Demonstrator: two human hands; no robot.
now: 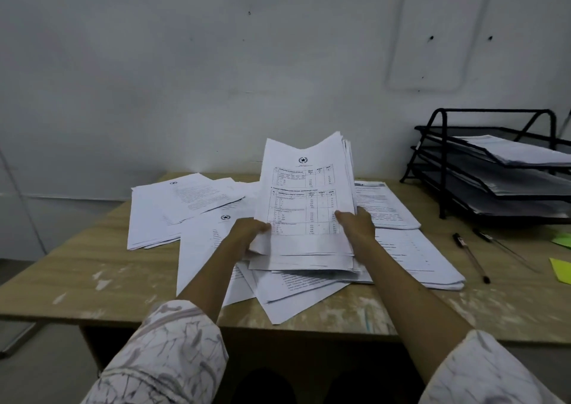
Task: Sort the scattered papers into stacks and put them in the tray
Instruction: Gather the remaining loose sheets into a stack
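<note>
Above the desk (77, 267), both hands grip a stack (306, 193), long axis pointing away.

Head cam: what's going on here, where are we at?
A person is gathering papers at a wooden desk. Both hands hold one stack of papers upright, left hand on its left edge, right hand on its right, its bottom edge down among the loose sheets. Several other piles lie scattered on the desk. The black three-tier tray at the right already holds some paper. Two pens lie in front of the tray.
</note>
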